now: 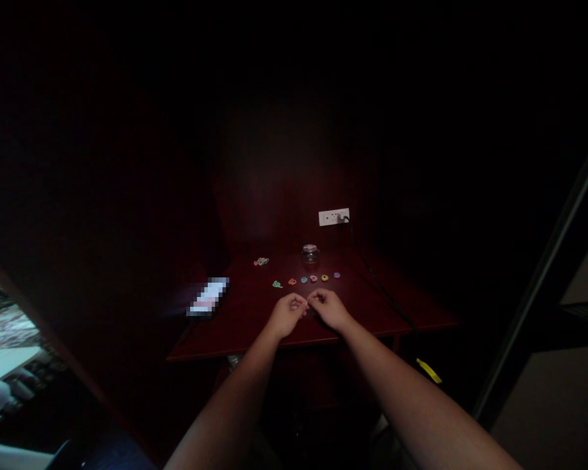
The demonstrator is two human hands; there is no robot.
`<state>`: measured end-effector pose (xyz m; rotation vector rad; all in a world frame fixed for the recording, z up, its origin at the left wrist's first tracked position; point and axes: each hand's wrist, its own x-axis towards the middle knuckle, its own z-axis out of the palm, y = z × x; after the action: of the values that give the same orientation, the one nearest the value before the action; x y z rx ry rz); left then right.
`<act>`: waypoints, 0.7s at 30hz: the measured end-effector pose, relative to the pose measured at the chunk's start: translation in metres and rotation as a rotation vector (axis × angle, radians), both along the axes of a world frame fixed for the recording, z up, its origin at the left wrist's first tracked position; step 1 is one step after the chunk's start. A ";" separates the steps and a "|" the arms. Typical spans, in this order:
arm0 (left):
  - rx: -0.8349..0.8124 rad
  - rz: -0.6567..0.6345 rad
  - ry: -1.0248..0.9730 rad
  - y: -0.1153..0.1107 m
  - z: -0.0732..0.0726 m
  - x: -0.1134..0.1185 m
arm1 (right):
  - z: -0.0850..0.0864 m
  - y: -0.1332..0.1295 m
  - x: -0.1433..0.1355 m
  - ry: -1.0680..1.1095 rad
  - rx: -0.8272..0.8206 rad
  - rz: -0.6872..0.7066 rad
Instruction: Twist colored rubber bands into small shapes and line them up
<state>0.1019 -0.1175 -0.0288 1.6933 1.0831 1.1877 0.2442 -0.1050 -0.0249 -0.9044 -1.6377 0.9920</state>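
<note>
Forearms [247, 385] inward, grips [288, 314] close together

The left arm [232, 403] and right arm [404, 395] are bare, entering at the bottom and reaching forward, slanting in toward each other. The left hand [289, 314] points up and inward, its fingers [304, 305] curled and bent toward the thumb. The right hand [328, 308] mirrors it, knuckles uppermost, fingers bent down and turned in to the left. The fingertips of both come together in the middle, so close that touching or just apart cannot be told.
</note>
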 end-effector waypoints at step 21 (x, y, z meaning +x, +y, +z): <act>0.033 0.010 0.027 -0.004 0.005 0.002 | 0.000 -0.002 0.002 0.195 -0.098 0.019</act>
<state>0.1036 -0.1216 -0.0240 1.7354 1.0952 1.1986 0.2464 -0.1067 -0.0247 -0.8299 -1.4463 1.1450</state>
